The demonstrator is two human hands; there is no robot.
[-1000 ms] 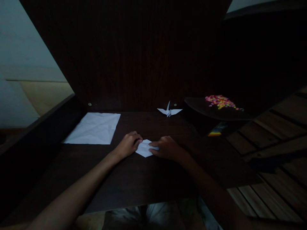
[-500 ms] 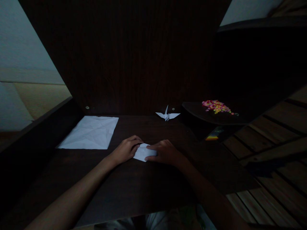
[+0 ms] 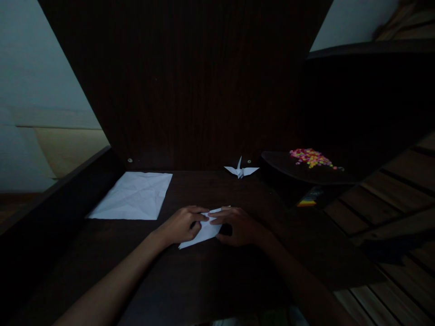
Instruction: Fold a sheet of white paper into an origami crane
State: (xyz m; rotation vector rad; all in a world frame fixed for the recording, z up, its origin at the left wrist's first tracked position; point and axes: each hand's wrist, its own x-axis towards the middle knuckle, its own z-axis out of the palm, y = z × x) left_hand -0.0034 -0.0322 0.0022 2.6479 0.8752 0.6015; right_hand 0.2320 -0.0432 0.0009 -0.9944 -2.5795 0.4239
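A folded piece of white paper point(image 3: 204, 232) lies at a slant on the dark wooden desk, between my two hands. My left hand point(image 3: 183, 224) grips its left part, with the fingers reaching over the top and the thumb bent down onto it. From the other side my right hand point(image 3: 240, 226) holds the right part, its fingertips pressing on the paper close to the left ones and its thumb at the lower edge. The fingers hide much of the upper edge. Beyond the hands stands a white origami crane point(image 3: 240, 172) with spread wings.
A creased white paper sheet point(image 3: 134, 197) lies flat at the back left. Small pink, yellow and orange pieces point(image 3: 311, 157) are piled on a rounded shelf point(image 3: 282, 162) at the right. Dark panels point(image 3: 190, 90) rise behind and beside the desk point(image 3: 170, 280).
The paper has turned, and more of it shows, with a pointed corner now toward the lower left. Both hands' fingers have come together over its top. The whole view has shifted slightly.
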